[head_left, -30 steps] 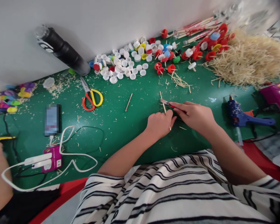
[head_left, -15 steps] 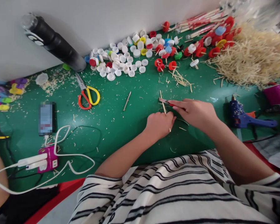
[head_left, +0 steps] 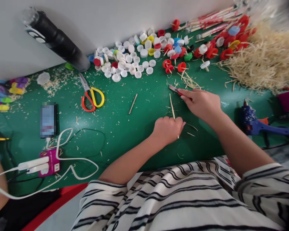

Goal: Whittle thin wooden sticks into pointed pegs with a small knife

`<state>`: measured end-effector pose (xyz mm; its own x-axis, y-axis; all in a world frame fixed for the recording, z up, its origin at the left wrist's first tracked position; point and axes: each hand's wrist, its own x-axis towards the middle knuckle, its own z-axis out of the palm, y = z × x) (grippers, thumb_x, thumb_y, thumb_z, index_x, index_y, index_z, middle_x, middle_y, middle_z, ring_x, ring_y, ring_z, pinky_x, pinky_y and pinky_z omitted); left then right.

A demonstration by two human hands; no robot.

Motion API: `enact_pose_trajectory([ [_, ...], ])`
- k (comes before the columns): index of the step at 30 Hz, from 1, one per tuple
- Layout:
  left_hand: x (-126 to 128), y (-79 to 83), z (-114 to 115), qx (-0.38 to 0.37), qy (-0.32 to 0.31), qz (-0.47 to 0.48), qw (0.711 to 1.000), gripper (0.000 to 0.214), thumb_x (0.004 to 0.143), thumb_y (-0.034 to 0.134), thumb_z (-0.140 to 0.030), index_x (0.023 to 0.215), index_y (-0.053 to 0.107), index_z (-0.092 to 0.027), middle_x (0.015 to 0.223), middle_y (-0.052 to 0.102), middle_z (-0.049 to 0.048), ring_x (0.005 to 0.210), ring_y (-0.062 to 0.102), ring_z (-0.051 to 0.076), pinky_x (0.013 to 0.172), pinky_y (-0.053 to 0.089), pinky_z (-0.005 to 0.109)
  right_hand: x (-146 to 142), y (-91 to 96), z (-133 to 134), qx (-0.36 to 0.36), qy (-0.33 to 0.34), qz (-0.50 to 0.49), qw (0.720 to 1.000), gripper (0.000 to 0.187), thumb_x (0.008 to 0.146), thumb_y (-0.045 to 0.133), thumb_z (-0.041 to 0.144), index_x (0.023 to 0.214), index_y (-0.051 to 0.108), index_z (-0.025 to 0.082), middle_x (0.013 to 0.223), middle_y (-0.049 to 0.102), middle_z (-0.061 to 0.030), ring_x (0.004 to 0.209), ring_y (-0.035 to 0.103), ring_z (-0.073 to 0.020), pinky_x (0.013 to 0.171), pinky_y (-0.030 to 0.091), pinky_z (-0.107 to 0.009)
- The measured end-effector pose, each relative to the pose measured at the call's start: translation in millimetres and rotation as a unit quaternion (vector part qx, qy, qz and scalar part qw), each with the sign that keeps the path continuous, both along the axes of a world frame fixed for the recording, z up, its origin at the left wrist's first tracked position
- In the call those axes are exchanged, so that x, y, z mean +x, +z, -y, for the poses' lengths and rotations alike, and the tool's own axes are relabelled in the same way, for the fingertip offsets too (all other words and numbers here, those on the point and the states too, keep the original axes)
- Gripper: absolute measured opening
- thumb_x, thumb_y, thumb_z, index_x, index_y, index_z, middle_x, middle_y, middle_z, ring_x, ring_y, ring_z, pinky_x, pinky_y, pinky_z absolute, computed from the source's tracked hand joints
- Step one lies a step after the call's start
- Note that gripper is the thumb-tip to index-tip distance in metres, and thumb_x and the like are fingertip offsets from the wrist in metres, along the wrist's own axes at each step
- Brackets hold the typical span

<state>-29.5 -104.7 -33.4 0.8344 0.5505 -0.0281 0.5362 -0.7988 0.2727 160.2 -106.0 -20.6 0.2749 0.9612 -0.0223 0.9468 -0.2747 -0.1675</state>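
Note:
My left hand (head_left: 167, 130) is closed around a thin wooden stick (head_left: 172, 106), whose narrow tip points away from me while a short end shows below the fist. In my right hand (head_left: 203, 104) is a small knife (head_left: 173, 88) with a red handle, mostly covered by the fingers. Its blade is just beyond the stick's tip, apart from it. Curled wood shavings (head_left: 190, 134) lie beside the left hand. Left of the hands a metal nail (head_left: 133, 104) rests on the green table (head_left: 120, 134).
Bottle caps (head_left: 128, 59) crowd the back, with caps on sticks (head_left: 212, 53) to their right. A shavings heap (head_left: 262, 61) and glue gun (head_left: 254, 122) lie right. Scissors (head_left: 92, 98), a phone (head_left: 48, 120), a purple power block (head_left: 53, 162) and a black bottle (head_left: 60, 43) stand left.
My right hand has moved the knife forward, off the stick and past its tip. The left hand keeps its hold on the stick. The view has shifted slightly.

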Motion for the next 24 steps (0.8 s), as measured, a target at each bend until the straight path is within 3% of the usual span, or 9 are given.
enact_pose_trajectory([
  [6, -1.1, -2.4, -2.3, -0.009, 0.012, 0.021, 1.0, 0.051, 0.108, 0.022, -0.045, 0.097, 0.064, -0.017, 0.076, 0.074, 0.0094, 0.074, 0.074, 0.026, 0.054, 0.035, 0.032, -2.1, -0.2, 25.0, 0.032, 0.003, -0.051, 0.998, 0.046, 0.104, 0.043, 0.05, 0.143, 0.066, 0.041, 0.094, 0.072, -0.0034, 0.08, 0.065, -0.0185, 0.054, 0.03, -0.028],
  [10, -2.8, -0.6, -3.7, -0.032, 0.033, 0.016, 0.999, 0.074, 0.097, 0.021, -0.078, 0.102, 0.064, -0.018, 0.073, 0.073, 0.0092, 0.072, 0.074, 0.026, 0.052, 0.031, 0.031, -9.2, -0.1, 53.2, 0.051, 0.024, -0.085, 0.995, 0.045, 0.105, 0.044, 0.049, 0.143, 0.067, 0.039, 0.09, 0.071, -0.0018, 0.074, 0.064, -0.0146, 0.055, 0.035, -0.026],
  [13, -3.2, 0.5, -4.5, -0.053, 0.047, 0.004, 0.997, 0.091, 0.084, 0.017, -0.092, 0.108, 0.063, -0.017, 0.077, 0.075, 0.0098, 0.076, 0.075, 0.028, 0.053, 0.033, 0.03, -11.0, 0.5, 64.2, 0.043, 0.053, -0.102, 0.992, 0.045, 0.106, 0.044, 0.049, 0.142, 0.068, 0.037, 0.088, 0.07, -0.0016, 0.073, 0.064, -0.0136, 0.054, 0.035, -0.026],
  [17, -3.1, 0.5, -4.6, -0.08, 0.065, 0.007, 0.995, 0.104, 0.077, 0.013, -0.097, 0.119, 0.058, -0.014, 0.086, 0.077, 0.0093, 0.081, 0.076, 0.028, 0.056, 0.04, 0.033, -9.7, -1.0, 67.5, 0.042, 0.075, -0.102, 0.991, 0.044, 0.106, 0.044, 0.049, 0.142, 0.067, 0.039, 0.089, 0.071, -0.0011, 0.077, 0.066, -0.0134, 0.054, 0.034, -0.027],
  [24, -5.4, -3.8, -5.6, -0.112, 0.059, 0.034, 0.991, 0.102, 0.073, 0.017, -0.1, 0.115, 0.056, -0.015, 0.086, 0.075, 0.0066, 0.081, 0.075, 0.027, 0.06, 0.045, 0.034, -10.9, -3.0, 62.1, 0.035, 0.08, -0.12, 0.989, 0.044, 0.105, 0.045, 0.049, 0.141, 0.068, 0.038, 0.088, 0.07, -0.0022, 0.075, 0.065, -0.0144, 0.053, 0.033, -0.026],
])
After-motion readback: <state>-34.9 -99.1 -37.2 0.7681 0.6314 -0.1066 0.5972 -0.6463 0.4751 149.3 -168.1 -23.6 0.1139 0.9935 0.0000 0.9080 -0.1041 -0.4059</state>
